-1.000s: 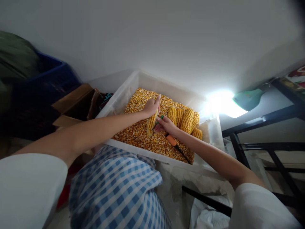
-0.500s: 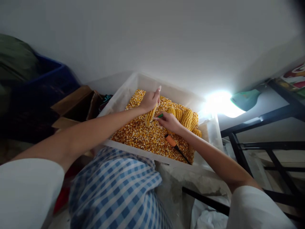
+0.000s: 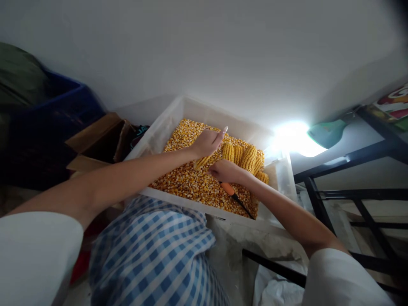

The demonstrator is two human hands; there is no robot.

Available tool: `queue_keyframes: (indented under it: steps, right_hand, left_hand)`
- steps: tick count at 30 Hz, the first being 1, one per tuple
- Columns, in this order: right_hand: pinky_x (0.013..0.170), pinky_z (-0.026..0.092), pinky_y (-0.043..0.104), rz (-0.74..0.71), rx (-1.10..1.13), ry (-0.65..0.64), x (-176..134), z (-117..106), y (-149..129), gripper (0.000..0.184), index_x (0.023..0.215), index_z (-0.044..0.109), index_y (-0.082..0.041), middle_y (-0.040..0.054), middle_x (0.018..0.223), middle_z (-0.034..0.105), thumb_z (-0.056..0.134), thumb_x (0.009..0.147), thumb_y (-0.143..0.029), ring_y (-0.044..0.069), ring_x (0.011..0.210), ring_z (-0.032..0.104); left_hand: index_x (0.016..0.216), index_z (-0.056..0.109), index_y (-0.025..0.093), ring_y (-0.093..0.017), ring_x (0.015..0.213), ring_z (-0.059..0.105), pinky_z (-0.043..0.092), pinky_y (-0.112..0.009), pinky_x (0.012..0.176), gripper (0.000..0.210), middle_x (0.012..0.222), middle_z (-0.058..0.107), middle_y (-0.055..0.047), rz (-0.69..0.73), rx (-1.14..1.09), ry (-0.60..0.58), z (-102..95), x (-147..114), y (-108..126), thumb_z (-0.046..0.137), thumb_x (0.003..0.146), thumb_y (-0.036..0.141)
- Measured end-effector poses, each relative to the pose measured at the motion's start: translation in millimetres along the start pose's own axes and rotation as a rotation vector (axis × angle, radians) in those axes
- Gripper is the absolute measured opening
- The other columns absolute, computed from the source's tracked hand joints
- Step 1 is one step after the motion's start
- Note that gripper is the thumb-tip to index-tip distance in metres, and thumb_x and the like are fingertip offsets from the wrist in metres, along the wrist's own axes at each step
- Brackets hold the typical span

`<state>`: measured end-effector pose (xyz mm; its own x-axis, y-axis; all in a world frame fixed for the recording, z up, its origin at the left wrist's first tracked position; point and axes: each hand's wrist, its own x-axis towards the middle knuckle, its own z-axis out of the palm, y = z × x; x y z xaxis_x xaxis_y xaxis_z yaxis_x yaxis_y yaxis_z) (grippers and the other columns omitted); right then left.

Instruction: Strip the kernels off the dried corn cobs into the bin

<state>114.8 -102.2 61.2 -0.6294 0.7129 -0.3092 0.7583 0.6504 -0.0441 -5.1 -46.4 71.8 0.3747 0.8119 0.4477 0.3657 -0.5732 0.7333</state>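
Checked cloth, rumpled, against near edge of translucent plastic bin. Loose, glossy kernels inside. Orange-handled tool by that edge, shaft slim, dark. Right hand curled beside cob; cannot tell what it pinches. Left hand clasps the ridged cob mid-bin, thumb out. Knobbly cobs heaped toward right edge.

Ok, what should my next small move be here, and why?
I'd probably work your right hand along the long yellow corn cob: rows of kernels show on it, your left hand steadies it, your right hand sits close beside it, and loose yellow kernels lie below in the translucent white plastic bin.
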Motion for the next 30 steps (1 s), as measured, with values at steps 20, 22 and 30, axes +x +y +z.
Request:
queue_keyframes:
  steps: [20,22,30]
  right_hand:
    - [0.058,0.029,0.022,-0.005,0.098,0.075,0,-4,15,0.040,0.083,0.063,-0.014,0.0070,0.077,0.064,0.033,0.089,-0.041,0.013,0.065,0.053]
    - [0.060,0.030,0.021,0.011,0.151,0.145,0,-4,19,0.039,0.088,0.062,-0.015,0.0057,0.077,0.064,0.031,0.090,-0.039,0.012,0.065,0.052]
    - [0.057,0.029,0.021,-0.044,0.203,0.054,6,7,24,0.033,0.088,0.061,-0.016,0.0042,0.077,0.063,0.035,0.089,-0.036,0.011,0.062,0.050]
  left_hand:
    - [0.045,0.051,0.016,-0.011,0.045,0.051,0.042,-0.025,0.058,0.066,0.042,0.052,-0.002,-0.242,-0.156,0.092,-13.8,18,-41,0.021,0.081,0.062]
    - [0.045,0.051,0.016,-0.010,0.045,0.051,0.043,-0.025,0.058,0.066,0.042,0.052,-0.002,-0.245,-0.157,0.099,-13.0,18,-43,0.021,0.081,0.062]
    - [0.045,0.053,0.016,-0.011,0.042,0.051,0.042,-0.025,0.053,0.066,0.041,0.053,-0.003,-0.293,-0.168,0.085,-12.9,20,-49,0.025,0.079,0.064]
